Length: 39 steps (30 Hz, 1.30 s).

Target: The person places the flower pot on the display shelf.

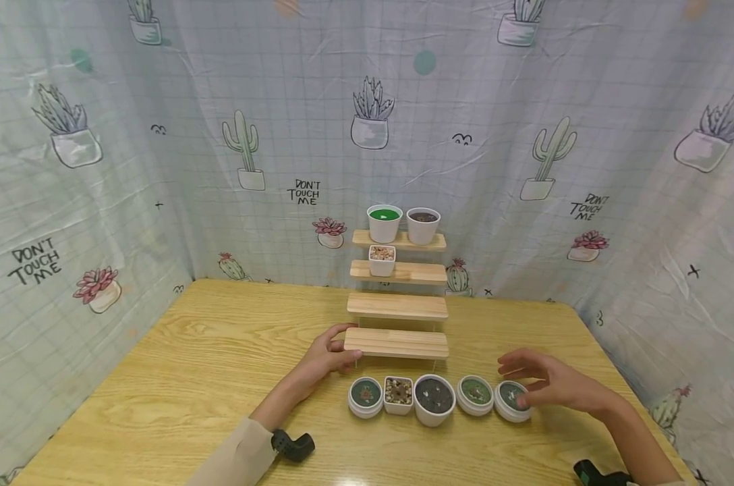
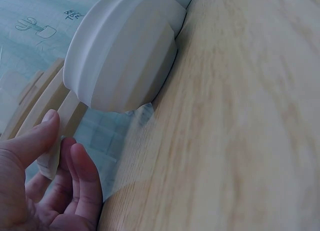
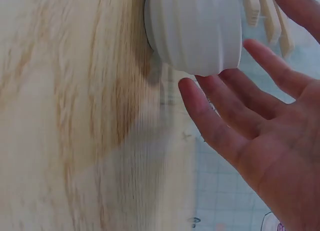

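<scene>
A four-step wooden display stand (image 1: 397,342) rises on the table. My left hand (image 1: 327,358) holds the left end of its lowest shelf, thumb on top and fingers curled beneath, as the left wrist view confirms. In front of the stand runs a row of small white pots. At the row's right end is a round pot with a dark green top (image 1: 510,393). My right hand (image 1: 561,385) is around that pot's far and right sides with fingers spread and relaxed. Its fingertips (image 3: 192,93) are right at the white pot wall (image 3: 200,31) in the right wrist view.
The row also has a round green-topped pot (image 1: 365,393), a square pebble pot (image 1: 399,395), a larger dark-filled pot (image 1: 434,397) and another round pot (image 1: 476,391). Three pots, including a bright green one (image 1: 384,226), stand on the upper shelves. A printed curtain (image 1: 318,88) encloses the table.
</scene>
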Each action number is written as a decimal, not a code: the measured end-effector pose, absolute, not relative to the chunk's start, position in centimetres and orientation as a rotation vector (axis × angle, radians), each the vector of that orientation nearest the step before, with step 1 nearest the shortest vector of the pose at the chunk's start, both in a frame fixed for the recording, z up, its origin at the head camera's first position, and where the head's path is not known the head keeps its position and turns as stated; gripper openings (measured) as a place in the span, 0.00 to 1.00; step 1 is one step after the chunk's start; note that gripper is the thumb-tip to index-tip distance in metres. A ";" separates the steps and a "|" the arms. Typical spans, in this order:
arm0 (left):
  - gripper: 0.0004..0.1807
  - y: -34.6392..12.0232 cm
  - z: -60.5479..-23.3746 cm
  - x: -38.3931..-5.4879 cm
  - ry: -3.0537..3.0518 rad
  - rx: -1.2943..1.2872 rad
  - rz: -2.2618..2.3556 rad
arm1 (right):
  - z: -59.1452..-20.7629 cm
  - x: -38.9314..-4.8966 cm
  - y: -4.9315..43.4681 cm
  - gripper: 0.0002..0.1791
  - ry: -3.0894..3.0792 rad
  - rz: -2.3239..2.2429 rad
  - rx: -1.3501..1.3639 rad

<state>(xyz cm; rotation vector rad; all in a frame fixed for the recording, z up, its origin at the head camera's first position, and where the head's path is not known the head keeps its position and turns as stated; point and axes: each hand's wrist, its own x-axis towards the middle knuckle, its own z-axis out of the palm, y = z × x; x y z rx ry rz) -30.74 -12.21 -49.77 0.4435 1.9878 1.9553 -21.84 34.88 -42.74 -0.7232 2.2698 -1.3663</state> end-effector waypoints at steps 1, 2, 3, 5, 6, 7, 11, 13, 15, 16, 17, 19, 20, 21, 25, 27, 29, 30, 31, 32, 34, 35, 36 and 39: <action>0.42 -12.2 -49.8 -30.8 1.986 0.443 1.956 | -42.8 -21.9 34.9 0.34 2.261 -1.361 -0.738; 0.41 -12.2 -49.8 -30.8 1.986 0.444 1.957 | -42.9 -21.9 35.0 0.33 2.253 -1.358 -0.739; 0.41 -12.2 -49.8 -30.7 1.986 0.444 1.958 | -42.9 -21.9 35.0 0.33 2.244 -1.357 -0.739; 0.41 -12.3 -49.8 -30.7 1.990 0.443 1.957 | -43.0 -21.9 35.0 0.33 2.245 -1.345 -0.742; 0.41 -12.3 -49.8 -30.7 1.991 0.441 1.955 | -43.1 -21.9 35.1 0.33 2.247 -1.339 -0.743; 0.41 -12.2 -49.8 -30.7 1.992 0.437 1.954 | -43.1 -21.9 35.1 0.33 2.251 -1.331 -0.745; 0.42 -12.1 -49.8 -30.7 1.993 0.429 1.954 | -43.3 -21.9 35.2 0.34 2.258 -1.310 -0.740; 0.42 -12.1 -49.8 -30.7 1.991 0.431 1.955 | -43.5 -22.0 35.3 0.34 2.253 -1.300 -0.733; 0.42 -12.1 -49.8 -30.7 1.991 0.430 1.958 | -43.6 -22.0 35.3 0.35 2.248 -1.288 -0.729; 0.42 -12.1 -49.8 -30.7 1.991 0.427 1.959 | -43.6 -22.1 35.3 0.35 2.244 -1.286 -0.721; 0.42 -12.1 -49.9 -30.8 1.991 0.425 1.959 | -43.7 -22.1 35.3 0.35 2.243 -1.279 -0.727; 0.42 -12.1 -49.9 -30.8 1.994 0.418 1.957 | -43.8 -22.1 35.3 0.36 2.249 -1.267 -0.731; 0.42 -12.1 -49.9 -30.8 1.996 0.415 1.956 | -43.8 -22.1 35.4 0.36 2.246 -1.269 -0.729; 0.42 -12.2 -49.9 -30.8 1.999 0.419 1.953 | -43.9 -22.2 35.4 0.36 2.240 -1.268 -0.739; 0.42 -12.2 -49.8 -30.8 2.006 0.431 1.950 | -44.0 -22.2 35.3 0.36 2.217 -1.275 -0.766; 0.42 -12.2 -49.8 -30.8 2.005 0.437 1.951 | -44.1 -22.3 35.3 0.36 2.207 -1.271 -0.774; 0.41 -12.2 -49.9 -30.8 1.998 0.433 1.956 | -44.2 -22.3 35.3 0.36 2.199 -1.262 -0.776; 0.41 -12.1 -50.0 -30.9 1.996 0.431 1.957 | -44.2 -22.3 35.3 0.36 2.196 -1.256 -0.779; 0.41 -12.1 -50.0 -30.9 1.992 0.432 1.959 | -44.3 -22.3 35.3 0.36 2.193 -1.250 -0.774; 0.41 -12.1 -50.1 -30.9 1.988 0.429 1.963 | -44.3 -22.3 35.3 0.36 2.188 -1.246 -0.773; 0.41 -12.1 -50.1 -30.9 1.983 0.425 1.969 | -44.4 -22.4 35.4 0.35 2.179 -1.243 -0.768; 0.41 -12.1 -50.0 -30.9 1.981 0.422 1.971 | -44.4 -22.4 35.4 0.34 2.175 -1.243 -0.767; 0.42 -12.1 -50.0 -30.9 1.981 0.422 1.972 | -44.4 -22.4 35.4 0.33 2.174 -1.241 -0.766; 0.41 -12.1 -49.9 -30.8 1.978 0.424 1.972 | -44.4 -22.4 35.4 0.32 2.169 -1.243 -0.759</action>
